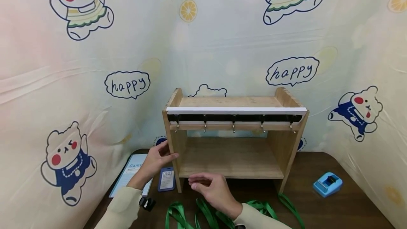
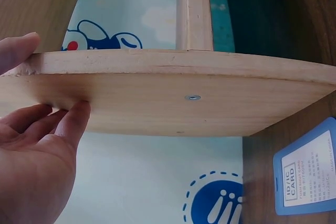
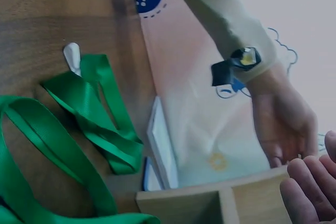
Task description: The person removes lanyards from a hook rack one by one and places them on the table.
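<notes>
A small wooden shelf (image 1: 229, 156) stands on the table, with a white-and-black strip of several metal hooks (image 1: 233, 118) across its upper front. My left hand (image 1: 155, 162) grips the shelf's left side panel (image 2: 142, 98); in the left wrist view the thumb lies over the edge and the fingers touch the outer face. In front of the shelf's lower board, my right hand (image 1: 214, 190) hovers with loosely bent fingers and nothing in them. Green lanyards (image 1: 178, 213) lie below and around the right hand, partly hidden by that arm. One has a white clip (image 3: 72, 56).
Left of the shelf lie a blue-framed ID card holder (image 1: 166, 179) and a pale blue notebook (image 1: 135, 167), partly behind the left arm. A small light blue desk item (image 1: 328, 183) with a black part sits at the right. A patterned cloth (image 1: 203, 45) hangs behind the table.
</notes>
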A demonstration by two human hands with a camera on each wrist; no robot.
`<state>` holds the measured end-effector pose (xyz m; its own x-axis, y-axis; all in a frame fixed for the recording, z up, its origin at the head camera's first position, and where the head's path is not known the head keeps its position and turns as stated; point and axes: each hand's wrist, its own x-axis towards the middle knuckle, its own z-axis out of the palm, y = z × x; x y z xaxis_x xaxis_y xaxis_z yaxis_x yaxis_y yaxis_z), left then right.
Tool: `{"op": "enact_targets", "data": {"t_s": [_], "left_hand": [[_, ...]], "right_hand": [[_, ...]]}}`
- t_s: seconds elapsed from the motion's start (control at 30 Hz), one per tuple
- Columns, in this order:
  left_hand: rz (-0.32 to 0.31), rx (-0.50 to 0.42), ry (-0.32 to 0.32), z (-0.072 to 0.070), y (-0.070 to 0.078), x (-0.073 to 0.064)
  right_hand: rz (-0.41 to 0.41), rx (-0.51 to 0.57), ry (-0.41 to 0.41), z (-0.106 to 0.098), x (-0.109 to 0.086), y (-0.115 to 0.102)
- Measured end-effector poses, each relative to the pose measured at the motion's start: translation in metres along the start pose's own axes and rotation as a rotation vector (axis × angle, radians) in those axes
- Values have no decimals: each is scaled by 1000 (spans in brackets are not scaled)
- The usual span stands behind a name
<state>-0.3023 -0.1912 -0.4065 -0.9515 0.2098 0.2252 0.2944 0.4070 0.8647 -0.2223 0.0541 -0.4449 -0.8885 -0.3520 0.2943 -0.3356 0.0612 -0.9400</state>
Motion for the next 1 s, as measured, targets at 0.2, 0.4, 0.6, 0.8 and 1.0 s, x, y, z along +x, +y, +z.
{"op": "enact_targets", "data": {"t_s": [0.2, 0.4, 0.6, 0.8, 1.0], "left_hand": [[-7, -13, -5, 1, -4, -1], [-10, -27, -8, 2, -8, -4], [8, -29, -12, 1, -6, -2], [5, -18, -5, 0, -2, 1], [2, -18, -8, -1, 1, 0]], "right_hand": [[-3, 17, 17, -18, -3, -7], [-31, 18, 40, -38, -6, -17], [-41, -31, 73, -59, -9, -25], [-67, -58, 113, -83, -14, -30], [-76, -117, 190, -108, -22, -37]]}}
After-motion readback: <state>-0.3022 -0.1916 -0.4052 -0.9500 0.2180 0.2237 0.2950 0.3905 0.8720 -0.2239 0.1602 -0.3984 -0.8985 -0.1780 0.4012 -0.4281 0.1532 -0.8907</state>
